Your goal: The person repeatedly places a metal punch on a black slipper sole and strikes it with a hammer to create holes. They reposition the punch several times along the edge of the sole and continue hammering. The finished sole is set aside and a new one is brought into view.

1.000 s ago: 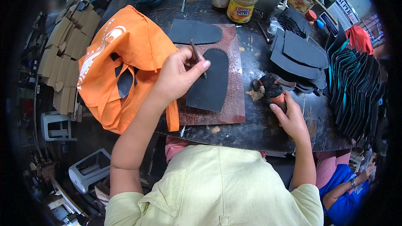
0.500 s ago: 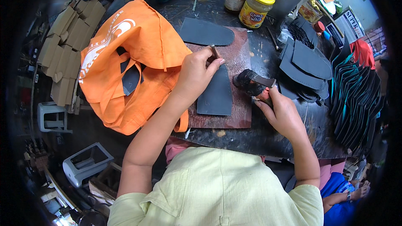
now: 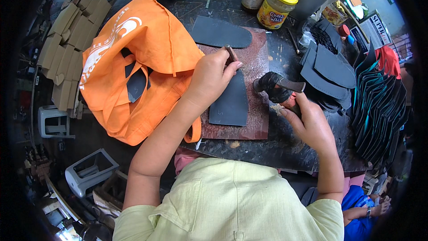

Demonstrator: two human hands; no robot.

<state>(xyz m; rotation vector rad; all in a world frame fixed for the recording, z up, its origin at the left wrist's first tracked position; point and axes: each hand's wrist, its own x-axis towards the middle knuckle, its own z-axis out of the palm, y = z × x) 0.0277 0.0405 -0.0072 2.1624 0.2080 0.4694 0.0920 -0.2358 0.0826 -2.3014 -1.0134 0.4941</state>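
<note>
My left hand (image 3: 209, 78) is closed round a short metal punch (image 3: 230, 52), its top standing above my fingers. Below it, a dark sole-shaped sheet (image 3: 228, 107) lies on a worn reddish-brown board (image 3: 259, 122); my hand covers the punch's lower end. My right hand (image 3: 315, 127) grips a hammer (image 3: 273, 85) whose head is dark and wrapped-looking, held to the right of the punch and apart from it. A second dark sole piece (image 3: 220, 32) rests across the board's far edge.
An orange cloth bag (image 3: 154, 40) slumps left of the board. Two jars, one yellow-lidded jar (image 3: 275, 9) in front, stand at the back. Stacked dark soles (image 3: 327, 73) and a fanned row of black pieces (image 3: 379, 107) fill the right. Another person's arm (image 3: 356, 214) shows lower right.
My right hand and the hammer have shifted right, a little farther from the punch. My left hand keeps the punch in nearly the same place over the sole piece.
</note>
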